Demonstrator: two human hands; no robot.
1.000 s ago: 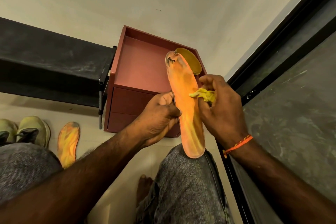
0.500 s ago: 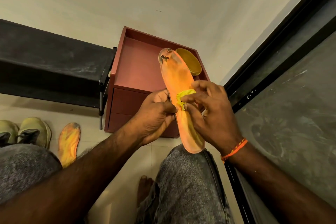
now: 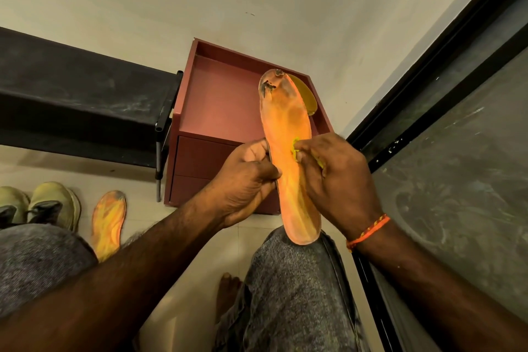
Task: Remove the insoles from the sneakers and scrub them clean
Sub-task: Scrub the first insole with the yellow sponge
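Orange insole (image 3: 288, 151): upright, heel end on the knee.
Left hand (image 3: 245, 180): grips its left edge.
Right hand (image 3: 337, 180): pinches yellow cloth (image 3: 295, 146) against it.
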